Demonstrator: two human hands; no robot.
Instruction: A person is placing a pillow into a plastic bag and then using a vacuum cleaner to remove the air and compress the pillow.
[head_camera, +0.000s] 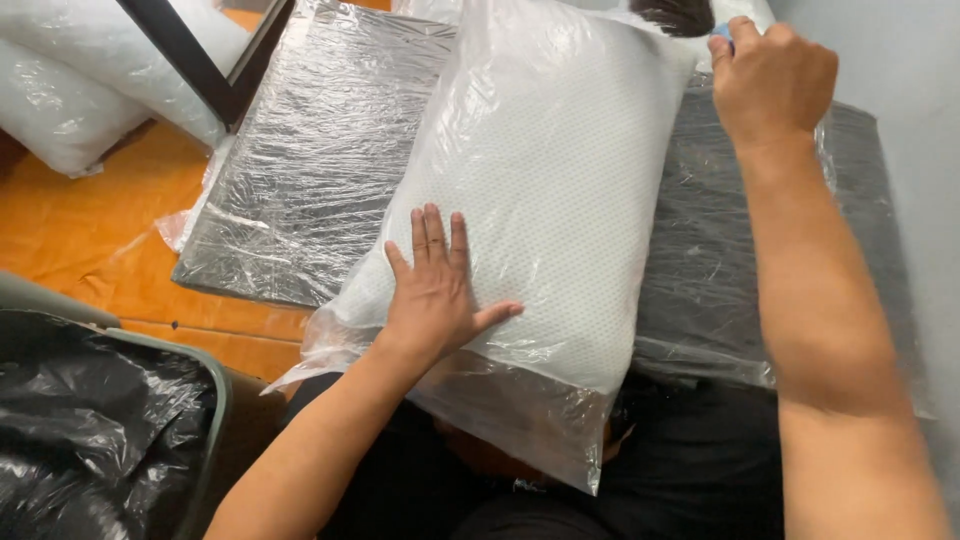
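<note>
head camera view, looking down at a person's two bare hands working on a white, dimpled-fabric pillow inside a clear plastic bag (545, 190). the pillow lies lengthwise away from the viewer, its near end resting against the person's lap in dark clothing and its far end reaching toward the top of the scene, on top of grey padded slabs wrapped in crinkled clear film (320, 160).

the left hand (437, 290) lies flat on the near left part of the pillow, palm down, fingers straight and close together with the thumb spread out to the right; it appears to press the pillow to keep it steady. the right hand (770, 75) is at the far right corner of the pillow, closed into a fist, fingers curled tight around something at the bag's far end. a small blue sliver shows at the knuckles, but what it is cannot be told. this grip seems to hold the far end of the bag up against the left hand's push.

loose empty plastic hangs slack at the near end of the bag, below the pillow.

to the far left, more bagged white pillows (90, 70) lie on an orange floor (90, 240), beside a black metal frame leg (200, 60). at the near left stands a grey-rimmed bin lined with black plastic (90, 430).
</note>
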